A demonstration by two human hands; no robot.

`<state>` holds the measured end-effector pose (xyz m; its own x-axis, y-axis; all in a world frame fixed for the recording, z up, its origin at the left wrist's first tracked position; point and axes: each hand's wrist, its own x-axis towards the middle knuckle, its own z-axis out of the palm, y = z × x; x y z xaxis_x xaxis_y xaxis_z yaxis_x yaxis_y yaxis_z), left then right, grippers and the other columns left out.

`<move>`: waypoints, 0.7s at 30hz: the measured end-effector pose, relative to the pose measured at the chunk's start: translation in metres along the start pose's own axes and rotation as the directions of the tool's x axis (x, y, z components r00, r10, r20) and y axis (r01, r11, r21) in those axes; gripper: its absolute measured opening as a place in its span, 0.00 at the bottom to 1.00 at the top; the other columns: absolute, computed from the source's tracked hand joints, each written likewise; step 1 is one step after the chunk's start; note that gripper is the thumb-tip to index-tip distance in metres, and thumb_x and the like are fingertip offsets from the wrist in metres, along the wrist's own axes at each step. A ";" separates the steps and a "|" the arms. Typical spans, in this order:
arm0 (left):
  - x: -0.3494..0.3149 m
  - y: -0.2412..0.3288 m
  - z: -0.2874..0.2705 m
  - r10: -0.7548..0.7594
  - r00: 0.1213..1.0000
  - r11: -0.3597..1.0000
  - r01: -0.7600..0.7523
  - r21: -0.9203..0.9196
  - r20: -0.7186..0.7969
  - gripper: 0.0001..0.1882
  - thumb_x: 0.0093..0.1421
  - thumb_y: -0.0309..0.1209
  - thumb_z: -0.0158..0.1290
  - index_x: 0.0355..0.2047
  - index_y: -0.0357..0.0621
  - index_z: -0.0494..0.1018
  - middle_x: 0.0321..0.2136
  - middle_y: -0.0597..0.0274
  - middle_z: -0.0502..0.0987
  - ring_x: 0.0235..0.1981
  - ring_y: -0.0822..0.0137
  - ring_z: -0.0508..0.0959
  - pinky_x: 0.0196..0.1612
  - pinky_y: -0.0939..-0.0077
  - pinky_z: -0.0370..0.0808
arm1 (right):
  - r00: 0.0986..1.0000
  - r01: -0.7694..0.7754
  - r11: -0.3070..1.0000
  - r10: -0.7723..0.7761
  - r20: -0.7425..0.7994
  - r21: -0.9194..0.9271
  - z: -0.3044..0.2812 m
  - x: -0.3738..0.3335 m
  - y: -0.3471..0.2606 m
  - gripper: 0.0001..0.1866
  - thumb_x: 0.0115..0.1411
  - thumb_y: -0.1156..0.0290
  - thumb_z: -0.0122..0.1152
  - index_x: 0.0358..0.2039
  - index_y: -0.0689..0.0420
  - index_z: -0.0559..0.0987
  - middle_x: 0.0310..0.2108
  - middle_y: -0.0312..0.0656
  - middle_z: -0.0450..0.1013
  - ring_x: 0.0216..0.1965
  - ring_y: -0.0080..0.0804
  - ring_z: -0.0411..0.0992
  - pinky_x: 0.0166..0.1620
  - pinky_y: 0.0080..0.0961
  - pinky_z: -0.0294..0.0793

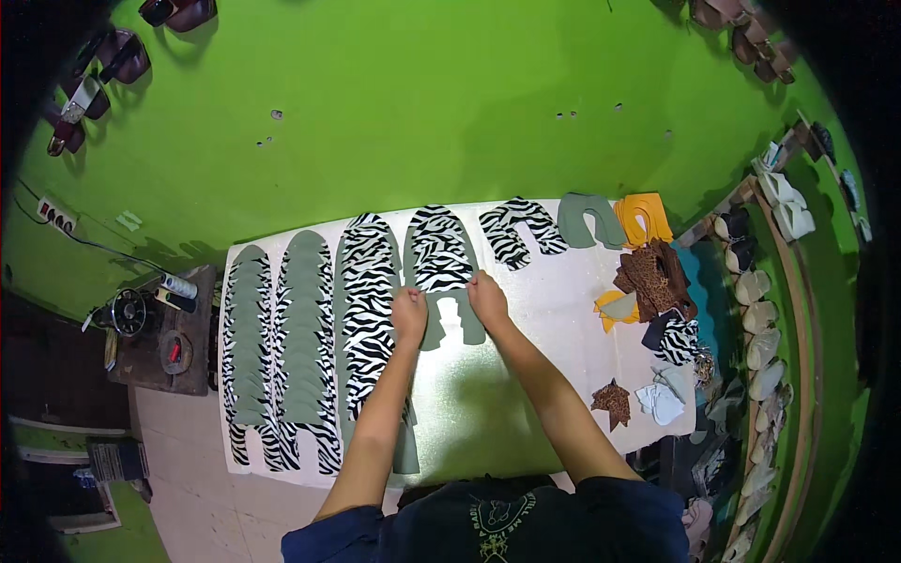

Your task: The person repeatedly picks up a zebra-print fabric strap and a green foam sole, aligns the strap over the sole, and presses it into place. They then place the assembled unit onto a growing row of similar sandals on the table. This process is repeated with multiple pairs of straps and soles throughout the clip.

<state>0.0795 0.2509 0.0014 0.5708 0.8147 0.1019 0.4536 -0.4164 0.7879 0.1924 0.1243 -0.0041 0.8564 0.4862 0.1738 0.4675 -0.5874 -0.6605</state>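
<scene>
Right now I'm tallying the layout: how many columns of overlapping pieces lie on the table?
4, left to right: leftmost green column, second green column, long zebra-print column, and short zebra-print column at left hand and right hand. The left forearm partly hides the third.

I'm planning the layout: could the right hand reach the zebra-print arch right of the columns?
Probably yes: the zebra-print arch lies close to the right hand, with nothing visibly between them.

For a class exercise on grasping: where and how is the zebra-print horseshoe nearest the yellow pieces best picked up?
Probably by both leg ends, from the near side: the zebra-print horseshoe lies with its arch toward the green wall, its legs spread and uncovered.
</scene>
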 end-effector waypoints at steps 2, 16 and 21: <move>-0.002 0.006 -0.002 0.052 0.999 0.998 -0.052 0.031 -0.009 0.10 0.51 0.33 0.55 0.27 0.38 0.71 0.23 0.52 0.74 0.26 0.53 0.74 0.30 0.66 0.70 | 0.998 0.005 0.996 0.000 0.059 -0.091 -0.002 -0.001 -0.001 0.10 0.53 0.65 0.55 0.32 0.58 0.69 0.29 0.48 0.71 0.28 0.46 0.73 0.31 0.38 0.72; -0.012 0.007 0.001 0.372 0.928 0.855 -0.349 0.384 0.014 0.10 0.50 0.26 0.50 0.34 0.49 0.72 0.33 0.62 0.70 0.35 0.60 0.71 0.36 0.64 0.64 | 0.968 0.253 0.868 -0.230 0.104 -0.428 -0.003 -0.010 -0.019 0.17 0.48 0.68 0.54 0.40 0.53 0.72 0.35 0.39 0.68 0.39 0.37 0.69 0.37 0.35 0.68; -0.029 0.000 0.009 0.459 0.886 0.810 -0.390 0.438 -0.060 0.18 0.47 0.25 0.51 0.41 0.52 0.72 0.39 0.66 0.70 0.41 0.66 0.69 0.37 0.66 0.60 | 0.942 0.314 0.848 -0.333 0.032 -0.426 -0.001 -0.036 -0.016 0.21 0.55 0.60 0.52 0.48 0.54 0.70 0.45 0.41 0.67 0.52 0.37 0.60 0.52 0.46 0.55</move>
<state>0.0691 0.2235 -0.0065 0.6733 0.5549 0.4886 0.4445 -0.8319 0.3322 0.1549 0.1154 0.0011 0.6442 0.6746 0.3603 0.7592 -0.6212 -0.1943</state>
